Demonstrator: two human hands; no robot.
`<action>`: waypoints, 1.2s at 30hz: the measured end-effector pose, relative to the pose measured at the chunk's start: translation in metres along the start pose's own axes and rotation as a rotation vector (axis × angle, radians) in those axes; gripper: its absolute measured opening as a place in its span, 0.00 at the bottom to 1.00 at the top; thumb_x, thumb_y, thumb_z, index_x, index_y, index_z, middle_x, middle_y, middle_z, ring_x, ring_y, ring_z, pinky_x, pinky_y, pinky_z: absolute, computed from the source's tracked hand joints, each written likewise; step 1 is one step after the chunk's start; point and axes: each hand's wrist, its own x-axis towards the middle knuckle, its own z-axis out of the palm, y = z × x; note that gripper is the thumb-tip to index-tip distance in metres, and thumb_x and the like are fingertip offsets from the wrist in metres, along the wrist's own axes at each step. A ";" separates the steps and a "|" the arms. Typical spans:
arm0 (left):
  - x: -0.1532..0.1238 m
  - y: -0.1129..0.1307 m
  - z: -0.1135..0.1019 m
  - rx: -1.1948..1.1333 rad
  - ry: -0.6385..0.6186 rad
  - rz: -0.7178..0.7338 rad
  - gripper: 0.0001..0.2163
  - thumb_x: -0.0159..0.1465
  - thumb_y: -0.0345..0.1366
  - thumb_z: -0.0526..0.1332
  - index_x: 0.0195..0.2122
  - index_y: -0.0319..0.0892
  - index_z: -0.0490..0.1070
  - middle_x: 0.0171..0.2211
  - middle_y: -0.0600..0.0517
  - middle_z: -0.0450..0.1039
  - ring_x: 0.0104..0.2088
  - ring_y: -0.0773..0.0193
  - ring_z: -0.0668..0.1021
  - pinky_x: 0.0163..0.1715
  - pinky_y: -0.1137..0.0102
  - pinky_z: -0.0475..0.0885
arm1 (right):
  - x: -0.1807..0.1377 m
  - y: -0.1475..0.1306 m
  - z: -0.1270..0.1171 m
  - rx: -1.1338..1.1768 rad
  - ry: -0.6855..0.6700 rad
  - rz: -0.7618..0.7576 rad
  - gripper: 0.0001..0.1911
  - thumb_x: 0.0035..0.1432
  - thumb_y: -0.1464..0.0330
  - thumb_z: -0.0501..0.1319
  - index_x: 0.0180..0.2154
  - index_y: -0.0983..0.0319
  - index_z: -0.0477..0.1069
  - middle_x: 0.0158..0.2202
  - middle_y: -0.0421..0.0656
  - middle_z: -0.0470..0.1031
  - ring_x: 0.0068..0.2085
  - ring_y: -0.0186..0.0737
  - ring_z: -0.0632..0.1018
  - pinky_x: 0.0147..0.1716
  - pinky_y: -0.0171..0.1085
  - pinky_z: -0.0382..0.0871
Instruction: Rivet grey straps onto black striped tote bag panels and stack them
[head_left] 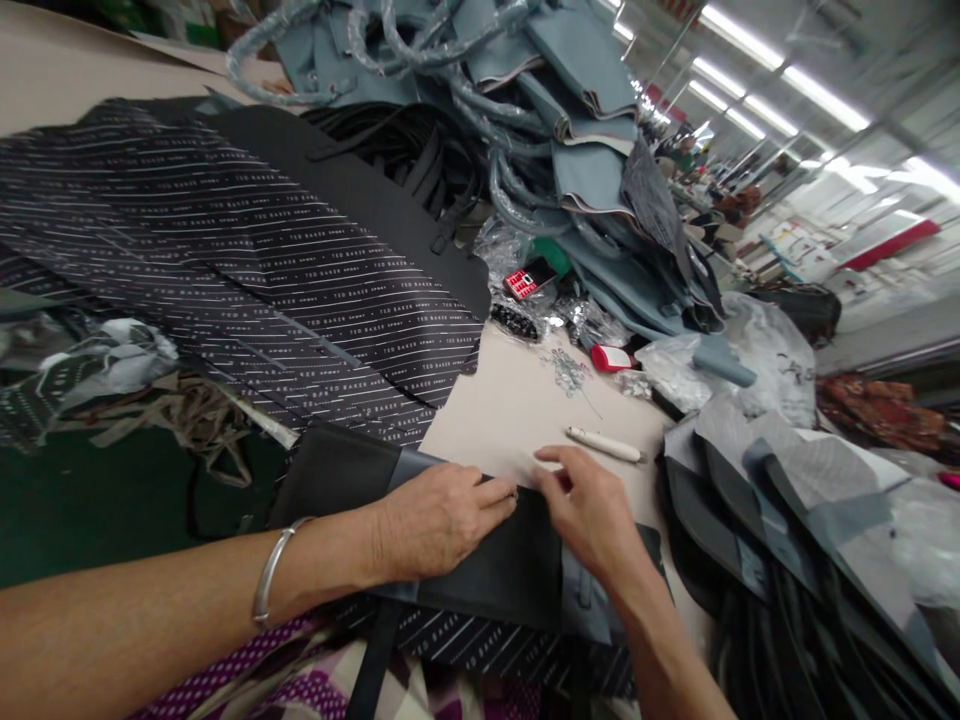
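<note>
Where the hands are meeting: a black panel (487, 575) is lying flat on the surface (517, 410), nearest the person.
Left hand (439, 520): pressing down on the panel, fingers pinching its top edge.
Right hand (592, 515): resting on the panel, fingers curling loosely.
Beyond: a white pen (606, 445) is lying just past the fingertips; striped lining fabric (247, 260) is spreading to the left.

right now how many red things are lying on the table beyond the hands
2: a red rectangular calculator-like gadget by the blue-grey bag pile, and a small red-and-white plastic object right of the scattered metal bits. More may be hidden under the bags.
</note>
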 end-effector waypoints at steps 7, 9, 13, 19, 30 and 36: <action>-0.001 -0.002 -0.001 -0.008 0.014 0.030 0.16 0.67 0.31 0.55 0.56 0.37 0.68 0.55 0.47 0.73 0.32 0.62 0.72 0.34 0.63 0.69 | 0.045 0.100 0.001 -0.068 0.098 -0.111 0.19 0.61 0.68 0.56 0.51 0.71 0.72 0.58 0.63 0.71 0.62 0.60 0.67 0.62 0.58 0.57; 0.000 -0.002 0.000 -0.014 0.000 0.021 0.16 0.67 0.31 0.56 0.56 0.38 0.68 0.54 0.47 0.73 0.33 0.62 0.73 0.34 0.63 0.69 | 0.048 0.113 0.004 -0.013 0.087 -0.120 0.15 0.60 0.67 0.58 0.46 0.66 0.75 0.52 0.57 0.76 0.56 0.56 0.72 0.60 0.55 0.62; 0.002 -0.002 -0.002 -0.012 -0.023 0.019 0.16 0.66 0.32 0.58 0.55 0.39 0.68 0.53 0.47 0.73 0.34 0.61 0.73 0.35 0.63 0.69 | 0.041 0.115 -0.001 0.103 0.233 -0.076 0.13 0.61 0.62 0.59 0.43 0.62 0.75 0.42 0.50 0.79 0.46 0.51 0.77 0.52 0.51 0.68; 0.001 -0.002 -0.002 0.007 -0.009 0.019 0.15 0.66 0.32 0.57 0.54 0.39 0.69 0.51 0.46 0.74 0.34 0.60 0.74 0.34 0.62 0.69 | 0.008 0.061 -0.024 0.986 0.821 0.176 0.14 0.61 0.61 0.60 0.47 0.59 0.69 0.38 0.41 0.74 0.39 0.38 0.77 0.50 0.47 0.70; 0.001 -0.003 0.000 -0.020 0.036 0.020 0.13 0.67 0.32 0.56 0.52 0.39 0.70 0.48 0.49 0.75 0.32 0.61 0.72 0.33 0.62 0.69 | -0.004 0.000 0.017 1.935 0.671 0.377 0.30 0.58 0.61 0.64 0.18 0.59 0.43 0.11 0.27 0.43 0.13 0.26 0.47 0.15 0.29 0.56; 0.001 -0.003 0.001 -0.049 0.056 0.019 0.12 0.67 0.32 0.57 0.51 0.38 0.71 0.46 0.47 0.75 0.31 0.62 0.72 0.31 0.63 0.67 | 0.000 -0.004 0.024 1.927 0.617 0.327 0.29 0.62 0.61 0.59 0.19 0.59 0.40 0.13 0.27 0.37 0.14 0.28 0.42 0.14 0.29 0.55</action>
